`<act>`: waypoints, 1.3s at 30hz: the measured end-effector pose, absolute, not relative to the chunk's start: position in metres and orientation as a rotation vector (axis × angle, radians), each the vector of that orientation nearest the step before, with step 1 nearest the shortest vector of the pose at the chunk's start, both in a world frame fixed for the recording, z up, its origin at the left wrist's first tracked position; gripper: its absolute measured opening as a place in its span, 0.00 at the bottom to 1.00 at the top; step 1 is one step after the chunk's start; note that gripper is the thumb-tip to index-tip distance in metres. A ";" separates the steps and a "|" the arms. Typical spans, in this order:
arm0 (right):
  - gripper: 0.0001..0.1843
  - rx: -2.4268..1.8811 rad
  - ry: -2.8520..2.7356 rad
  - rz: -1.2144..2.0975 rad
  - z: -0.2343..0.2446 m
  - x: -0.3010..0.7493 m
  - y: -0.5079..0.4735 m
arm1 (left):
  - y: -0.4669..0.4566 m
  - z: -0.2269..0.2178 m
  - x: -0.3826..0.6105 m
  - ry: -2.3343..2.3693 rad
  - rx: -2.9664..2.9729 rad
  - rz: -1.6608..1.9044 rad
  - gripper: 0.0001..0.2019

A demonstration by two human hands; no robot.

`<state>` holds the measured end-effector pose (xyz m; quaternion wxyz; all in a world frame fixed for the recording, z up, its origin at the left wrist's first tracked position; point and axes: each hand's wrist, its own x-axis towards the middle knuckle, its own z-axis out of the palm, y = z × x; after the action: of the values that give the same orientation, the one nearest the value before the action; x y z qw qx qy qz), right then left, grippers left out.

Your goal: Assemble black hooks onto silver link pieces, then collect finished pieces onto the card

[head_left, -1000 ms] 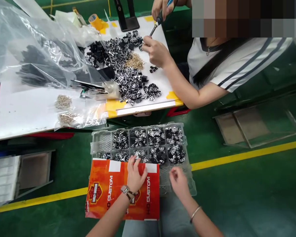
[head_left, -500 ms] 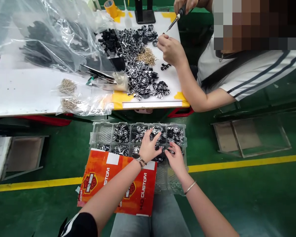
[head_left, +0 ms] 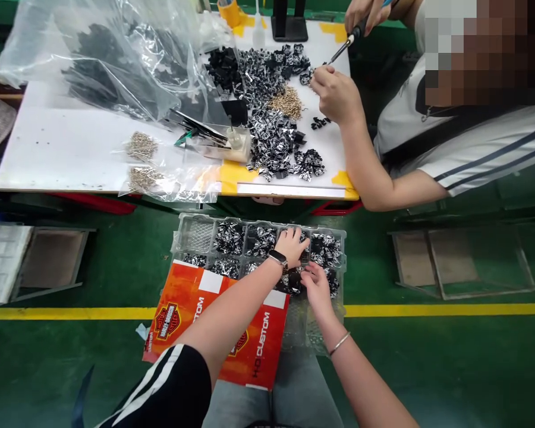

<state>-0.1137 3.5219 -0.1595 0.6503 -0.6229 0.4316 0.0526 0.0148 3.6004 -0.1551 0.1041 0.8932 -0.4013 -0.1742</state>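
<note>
On my lap rests a clear plastic compartment tray (head_left: 191, 235) holding heaps of small black-and-silver parts (head_left: 229, 238). My left hand (head_left: 290, 246), with a watch band at the wrist, reaches over a back-row compartment, fingers apart with their tips down at the parts. My right hand (head_left: 317, 284) is just to the right and nearer me, at the second row. Its fingers are curled toward the thumb; whatever is between them is too small to make out. An orange printed sheet (head_left: 267, 339) covers the tray's front left, under my left forearm.
Ahead is a white worktable (head_left: 62, 142) with piles of black-and-silver parts (head_left: 274, 139), small gold pieces (head_left: 288, 102), bagged metal pieces (head_left: 142, 145) and a large clear bag (head_left: 129, 65). At right, a co-worker's hand (head_left: 341, 95) works beside a soldering-iron-like tool (head_left: 345, 44).
My left hand has moved right and further over the back-row compartment, its fingers less widely spread. My right hand stays near the same compartment, its fingers a little more curled. The view has shifted slightly.
</note>
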 end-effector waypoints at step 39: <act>0.18 -0.407 1.114 0.186 -0.141 -0.078 3.495 | 3.606 -0.159 0.030 -1.440 2.581 -0.519 0.22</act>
<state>-0.0779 3.4945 -0.1410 0.8253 -0.1914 0.5239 0.0876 0.0299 3.6058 -0.1592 0.0704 0.8580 -0.4788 -0.1724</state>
